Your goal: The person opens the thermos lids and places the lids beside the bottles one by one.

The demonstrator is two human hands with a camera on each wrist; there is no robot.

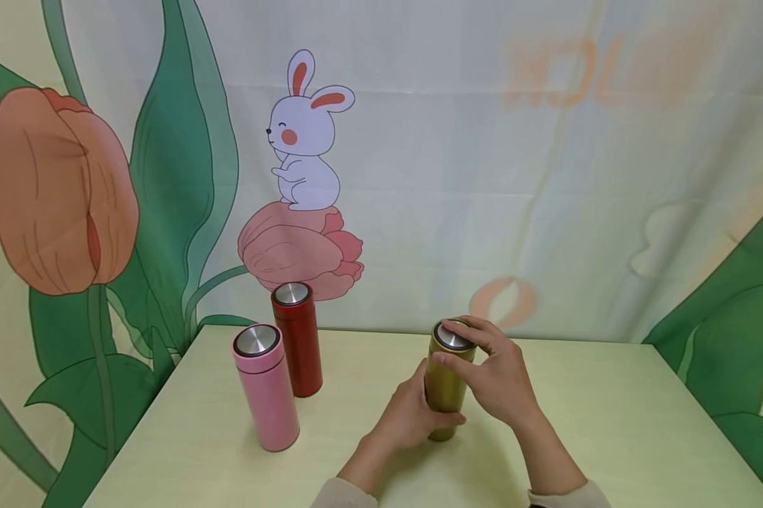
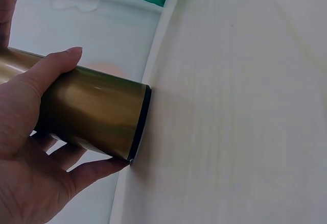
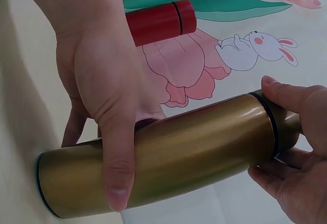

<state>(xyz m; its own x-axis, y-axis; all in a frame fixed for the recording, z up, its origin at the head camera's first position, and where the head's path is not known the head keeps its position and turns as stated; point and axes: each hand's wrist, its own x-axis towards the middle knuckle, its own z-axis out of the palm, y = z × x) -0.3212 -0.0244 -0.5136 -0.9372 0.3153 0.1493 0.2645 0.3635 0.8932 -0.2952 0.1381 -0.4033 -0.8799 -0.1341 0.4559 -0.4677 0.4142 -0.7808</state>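
Note:
A gold thermos flask [image 1: 445, 388] stands at the right of the table's middle, its silver-topped lid facing up. My left hand [image 1: 409, 415] grips the lower body, thumb on one side and fingers around the other. My right hand [image 1: 500, 374] holds the lid at the top, its thumb and fingers on opposite sides. In the left wrist view the dark base ring of the flask [image 2: 97, 114] sits close to the tabletop. The right wrist view has the lid [image 3: 283, 124] between the right thumb and fingers, with a dark seam below it.
A pink thermos flask [image 1: 269, 395] and a red one [image 1: 300, 346] stand upright at the left of the pale table [image 1: 622, 423], the red one farther back. Behind the table hangs a cloth backdrop [image 1: 419, 176] printed with a rabbit, tulips and leaves.

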